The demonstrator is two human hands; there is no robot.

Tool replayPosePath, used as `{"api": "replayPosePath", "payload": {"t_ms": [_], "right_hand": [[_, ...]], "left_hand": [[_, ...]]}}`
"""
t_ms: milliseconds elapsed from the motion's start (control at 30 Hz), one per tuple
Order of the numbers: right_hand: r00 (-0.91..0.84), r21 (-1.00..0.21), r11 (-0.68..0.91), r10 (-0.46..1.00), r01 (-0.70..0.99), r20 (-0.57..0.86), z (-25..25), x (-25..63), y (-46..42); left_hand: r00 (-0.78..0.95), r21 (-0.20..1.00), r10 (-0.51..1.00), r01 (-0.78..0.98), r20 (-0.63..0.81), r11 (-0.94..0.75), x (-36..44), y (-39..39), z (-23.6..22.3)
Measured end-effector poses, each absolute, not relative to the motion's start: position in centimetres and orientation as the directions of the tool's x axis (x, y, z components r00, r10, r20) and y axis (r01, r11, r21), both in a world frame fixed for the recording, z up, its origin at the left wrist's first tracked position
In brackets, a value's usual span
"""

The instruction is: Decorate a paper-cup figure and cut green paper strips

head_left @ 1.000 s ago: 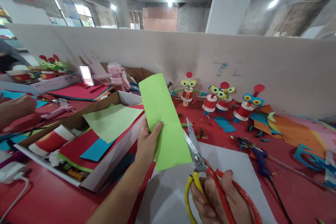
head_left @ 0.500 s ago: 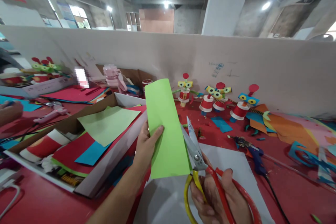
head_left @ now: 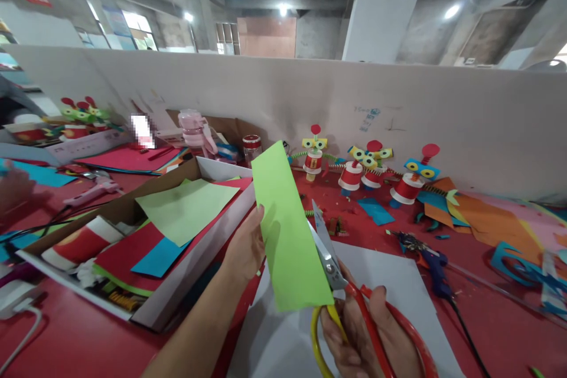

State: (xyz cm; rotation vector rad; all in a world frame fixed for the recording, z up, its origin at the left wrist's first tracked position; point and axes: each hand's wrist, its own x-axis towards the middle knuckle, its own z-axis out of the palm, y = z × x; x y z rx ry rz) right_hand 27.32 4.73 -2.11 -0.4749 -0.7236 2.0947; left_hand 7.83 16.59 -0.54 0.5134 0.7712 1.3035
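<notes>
My left hand grips the left edge of a light green paper strip, held upright above a grey sheet on the red table. My right hand is wrapped round the yellow and red handles of the scissors. The scissor blades point up and meet the strip's right edge, partly behind the paper.
A cardboard box of coloured paper and red cups lies at the left. Several paper-cup robot figures stand along the white partition. A blue glue gun and paper scraps lie at the right. Another person's hand shows far left.
The green strip has tilted and shifted slightly right and down, so it now covers more of the scissor blades. My left thumb has gone behind the paper.
</notes>
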Motion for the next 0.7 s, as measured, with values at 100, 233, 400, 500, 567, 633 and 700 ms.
{"api": "replayPosePath", "payload": {"t_ms": [100, 233, 400, 500, 567, 633, 700], "right_hand": [[-0.584, -0.628, -0.507, 0.805, -0.590, -0.101, -2.3, 26.8, 4.7], [-0.564, -0.624, -0.513, 0.814, -0.589, -0.137, -3.0, 26.4, 4.6], [-0.537, -0.636, -0.473, 0.837, -0.610, -0.108, -3.9, 26.6, 4.6], [-0.532, -0.616, -0.478, 0.839, -0.626, -0.111, -3.5, 26.8, 4.7], [-0.532, -0.606, -0.490, 0.837, -0.627, -0.126, -3.0, 27.0, 4.9], [-0.541, -0.604, -0.499, 0.831, -0.622, -0.130, -2.6, 27.1, 5.0], [-0.531, -0.597, -0.504, 0.834, -0.624, -0.150, -2.7, 27.2, 5.0]], "left_hand": [[0.032, 0.749, 0.973, -0.633, -0.229, 0.197, 7.6, 16.9, -0.4], [0.033, 0.800, 0.978, -0.569, -0.207, 0.189, 8.1, 16.4, -0.4], [0.000, 0.820, 0.982, -0.550, -0.191, 0.160, 8.8, 15.8, -0.6], [-0.015, 0.815, 0.982, -0.559, -0.190, 0.149, 8.5, 15.8, -0.6], [-0.019, 0.814, 0.983, -0.563, -0.183, 0.141, 8.3, 15.9, -0.6], [-0.018, 0.815, 0.985, -0.564, -0.173, 0.133, 8.2, 15.8, -0.6], [-0.007, 0.815, 0.985, -0.563, -0.171, 0.137, 8.4, 15.7, -0.5]]}}
